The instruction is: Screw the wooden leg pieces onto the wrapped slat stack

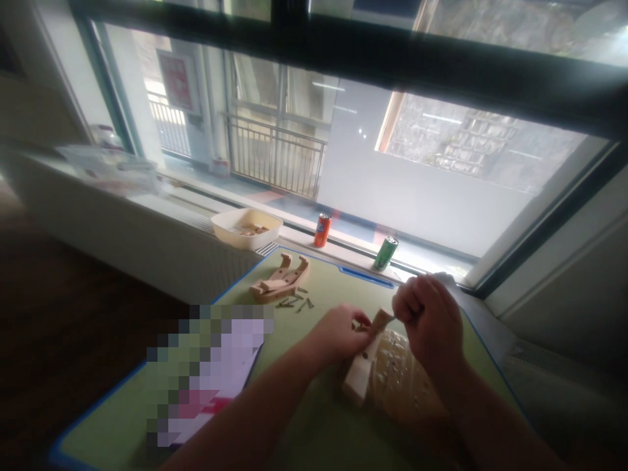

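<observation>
My left hand (346, 330) is closed round a curved wooden part (360, 376), its thumb and fingers gripping it near the upper end. That part stands tilted and has dark holes along its face. At its top end my right hand (432, 317) is closed in a fist, with a short thin shaft showing at the wood; what the fist holds is mostly hidden. Just right of the wooden part lies a brownish block in clear plastic wrap (405, 379). Farther back on the table are more curved wooden parts (282, 281) and several loose screws (294, 301).
The green table (304, 379) has a blue edge. A purple and pink sheet (223, 379), partly pixelated, lies at the left. By the window stand a cream basin (226, 230) with small wooden pieces, an orange can (322, 231) and a green can (385, 254).
</observation>
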A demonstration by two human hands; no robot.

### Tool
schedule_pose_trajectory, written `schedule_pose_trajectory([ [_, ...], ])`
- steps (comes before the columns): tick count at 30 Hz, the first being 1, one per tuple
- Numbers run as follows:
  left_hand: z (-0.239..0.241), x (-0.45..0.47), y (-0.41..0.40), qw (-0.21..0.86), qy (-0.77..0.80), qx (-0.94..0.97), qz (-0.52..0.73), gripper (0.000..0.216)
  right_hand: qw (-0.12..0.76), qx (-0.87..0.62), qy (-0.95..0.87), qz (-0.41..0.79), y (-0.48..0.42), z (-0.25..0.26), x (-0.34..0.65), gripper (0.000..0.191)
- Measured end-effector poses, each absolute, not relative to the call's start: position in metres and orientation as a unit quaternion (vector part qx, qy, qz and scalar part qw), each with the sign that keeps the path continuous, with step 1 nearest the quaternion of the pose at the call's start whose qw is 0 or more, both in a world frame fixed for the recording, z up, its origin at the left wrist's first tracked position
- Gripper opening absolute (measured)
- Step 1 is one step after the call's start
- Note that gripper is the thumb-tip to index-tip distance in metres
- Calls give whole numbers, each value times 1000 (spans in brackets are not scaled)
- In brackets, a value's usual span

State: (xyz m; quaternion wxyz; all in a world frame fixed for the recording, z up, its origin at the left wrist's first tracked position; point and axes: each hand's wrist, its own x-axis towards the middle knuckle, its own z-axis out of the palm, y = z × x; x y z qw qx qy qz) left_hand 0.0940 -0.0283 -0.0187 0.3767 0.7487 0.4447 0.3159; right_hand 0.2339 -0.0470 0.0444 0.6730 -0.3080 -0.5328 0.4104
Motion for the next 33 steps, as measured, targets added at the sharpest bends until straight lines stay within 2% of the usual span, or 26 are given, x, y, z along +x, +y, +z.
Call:
schedule_pose_trajectory([
  [5,-20,94,-28,403,446,735,312,42,640,-324,-574,396,-45,39,234,33],
  [18,-16,96,-31,390,458,744,291,43,637,-336,-564,405,-42,38,236,35],
  [33,-13,98,-33,380,476,745,273,38,621,-370,-576,382,-36,37,239,29],
])
